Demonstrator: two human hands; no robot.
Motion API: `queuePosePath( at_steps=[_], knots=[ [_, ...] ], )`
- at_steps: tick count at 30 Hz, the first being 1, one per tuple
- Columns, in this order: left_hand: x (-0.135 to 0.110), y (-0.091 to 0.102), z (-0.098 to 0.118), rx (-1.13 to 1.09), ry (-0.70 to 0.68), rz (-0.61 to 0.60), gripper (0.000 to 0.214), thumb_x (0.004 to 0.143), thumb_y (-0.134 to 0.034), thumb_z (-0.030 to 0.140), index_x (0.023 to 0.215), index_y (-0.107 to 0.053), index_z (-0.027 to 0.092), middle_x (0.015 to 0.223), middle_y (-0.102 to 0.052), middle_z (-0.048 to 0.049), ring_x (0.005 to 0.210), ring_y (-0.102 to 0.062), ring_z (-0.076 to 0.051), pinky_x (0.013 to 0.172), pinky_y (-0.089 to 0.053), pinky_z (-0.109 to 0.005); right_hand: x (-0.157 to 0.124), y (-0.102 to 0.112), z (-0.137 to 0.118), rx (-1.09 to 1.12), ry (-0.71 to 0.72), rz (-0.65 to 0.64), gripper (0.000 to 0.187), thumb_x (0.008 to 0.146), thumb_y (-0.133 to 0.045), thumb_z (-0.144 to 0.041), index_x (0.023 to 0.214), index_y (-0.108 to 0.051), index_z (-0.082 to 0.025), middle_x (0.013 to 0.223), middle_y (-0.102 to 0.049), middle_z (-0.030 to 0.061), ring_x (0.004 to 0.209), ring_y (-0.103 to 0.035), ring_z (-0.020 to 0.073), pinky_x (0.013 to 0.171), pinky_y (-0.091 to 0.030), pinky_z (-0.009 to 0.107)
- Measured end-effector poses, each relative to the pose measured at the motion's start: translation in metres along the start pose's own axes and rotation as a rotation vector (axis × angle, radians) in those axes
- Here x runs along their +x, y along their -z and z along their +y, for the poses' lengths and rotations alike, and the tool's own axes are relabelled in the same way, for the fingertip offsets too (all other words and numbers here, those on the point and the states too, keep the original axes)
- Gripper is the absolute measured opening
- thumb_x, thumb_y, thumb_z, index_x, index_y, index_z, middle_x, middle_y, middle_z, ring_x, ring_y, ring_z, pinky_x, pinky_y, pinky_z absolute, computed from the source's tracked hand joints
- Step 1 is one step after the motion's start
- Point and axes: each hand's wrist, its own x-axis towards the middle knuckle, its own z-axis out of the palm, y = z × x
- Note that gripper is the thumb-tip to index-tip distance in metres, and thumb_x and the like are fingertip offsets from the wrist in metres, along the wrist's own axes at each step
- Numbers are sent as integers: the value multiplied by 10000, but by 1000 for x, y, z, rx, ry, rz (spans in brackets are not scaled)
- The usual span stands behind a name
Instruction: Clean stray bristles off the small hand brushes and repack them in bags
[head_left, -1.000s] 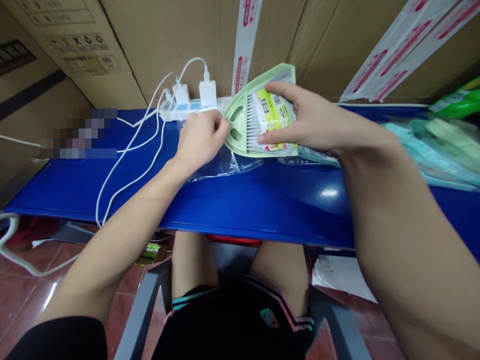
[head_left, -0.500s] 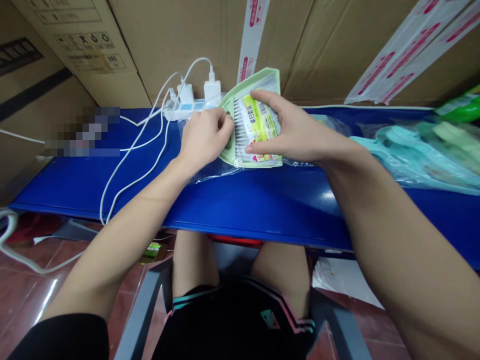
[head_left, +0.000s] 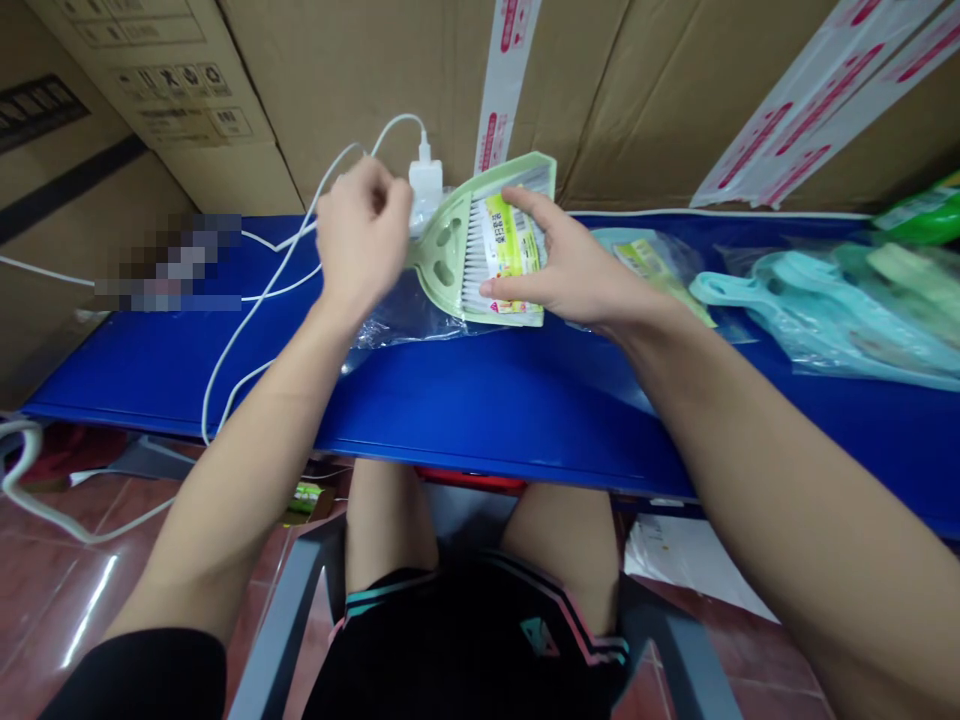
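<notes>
The right hand (head_left: 559,270) lies with fingers spread across a brush (head_left: 476,268) sitting in a green dustpan (head_left: 442,262) at upper centre, beside a clear bag (head_left: 397,322) on the blue table (head_left: 487,410). The left hand (head_left: 364,240) hovers nearby, fingertips bunched; whether they pinch anything is hidden.

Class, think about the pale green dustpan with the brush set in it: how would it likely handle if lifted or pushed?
The pale green dustpan is probably light and fairly stiff, since its thin moulded plastic holds its shape under the right hand. Its flat shape means it is unlikely to roll. The glossy label card may feel slippery.
</notes>
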Motion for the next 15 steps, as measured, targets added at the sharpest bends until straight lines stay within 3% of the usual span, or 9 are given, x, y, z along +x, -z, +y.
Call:
queuePosePath(
  at_steps=[1,3,6,9,12,15],
  knots=[
    [6,3,-4,-57,53,100,331,985,-574,90,698,-447,194,757,-595,8,761,-518,-130,773,-369,-284,2,-1,5,37,27,11,1139,728,-852,-446,1710,-319,-223,1786,-299,50,1666,-303,346,1405,-294,515],
    [16,8,-14,-149,121,187,381,945,-608,9,668,-425,197,714,-539,19,739,-474,-124,760,-342,-289,6,0,13,116,70,32,1153,702,-876,-452,1695,-340,-213,1779,-316,58,1677,-272,358,1416,-273,524],
    [27,15,-25,-336,178,191,361,925,-593,-36,667,-480,189,720,-515,15,769,-459,-127,779,-358,-271,9,6,18,247,84,62,1152,680,-911,-491,1667,-358,-278,1765,-346,39,1650,-333,356,1397,-332,549],
    [30,20,-29,-577,326,75,272,993,-546,113,738,-519,206,770,-545,-6,771,-485,-151,790,-426,-278,8,12,17,379,67,97,1161,647,-925,-488,1641,-342,-351,1738,-393,20,1585,-443,350,1349,-423,570],
    [26,22,-28,-693,454,-120,284,1041,-487,379,811,-563,230,819,-627,-56,782,-574,-211,805,-520,-359,7,15,15,454,58,124,1183,627,-916,-464,1637,-314,-335,1710,-434,31,1551,-490,347,1333,-456,568],
    [21,21,-26,-828,517,-256,257,1020,-551,426,868,-596,225,914,-688,-87,893,-660,-248,935,-580,-431,7,15,15,469,63,139,1171,612,-925,-458,1620,-339,-348,1691,-461,19,1548,-490,338,1347,-442,564]
  ],
)
